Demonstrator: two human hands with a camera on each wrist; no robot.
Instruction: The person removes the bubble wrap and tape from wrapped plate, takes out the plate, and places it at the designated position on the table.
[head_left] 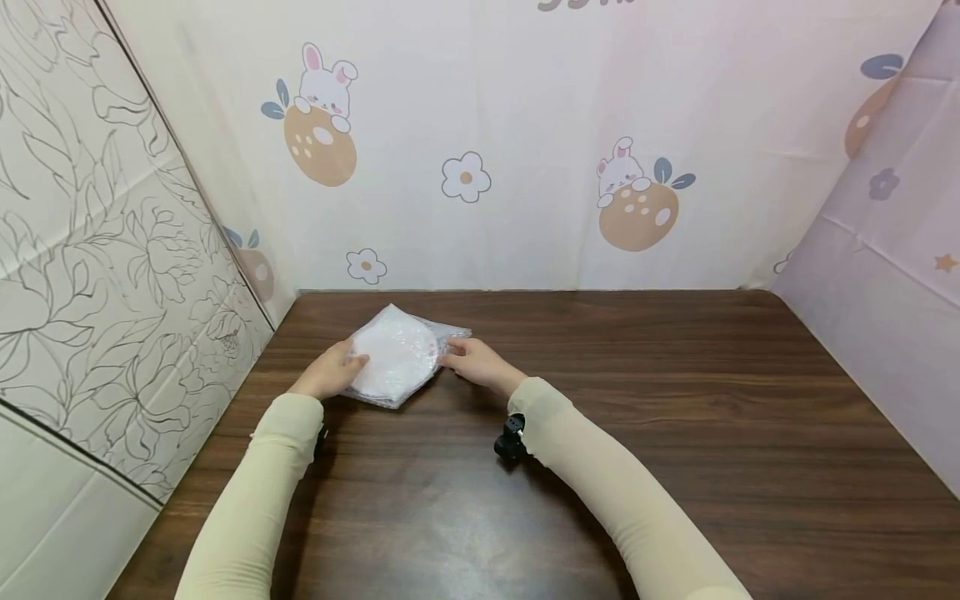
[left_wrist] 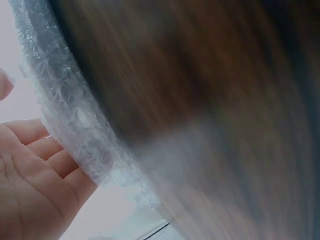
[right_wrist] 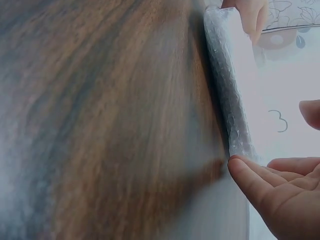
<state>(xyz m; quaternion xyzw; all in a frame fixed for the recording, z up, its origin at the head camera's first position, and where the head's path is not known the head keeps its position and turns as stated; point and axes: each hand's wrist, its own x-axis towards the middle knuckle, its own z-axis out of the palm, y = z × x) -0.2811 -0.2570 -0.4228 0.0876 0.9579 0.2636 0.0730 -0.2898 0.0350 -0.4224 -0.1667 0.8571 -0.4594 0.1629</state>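
Note:
A flat, white, roughly round item [head_left: 395,354] in clear bubble wrap lies on the dark wooden table toward the back left. My left hand [head_left: 330,371] is at its left side, the thumb overlapping the top in the head view. From the left wrist, the fingers [left_wrist: 62,157] rest along the edge of the bubble wrap [left_wrist: 75,107], with the thumb standing apart above. On the opposite side is my right hand [head_left: 480,364], its fingers [right_wrist: 250,177] extended to the wrapped edge [right_wrist: 227,85] and its thumb raised away. The bubble wrap blurs what is inside.
The brown wood-grain table [head_left: 637,400] spreads out to the right and front. Behind it hangs a pale curtain [head_left: 525,100] printed with rabbits and flowers. A white panel [head_left: 105,217] with line-drawn flowers borders the left side. Small black devices [head_left: 512,440] sit at the wrists.

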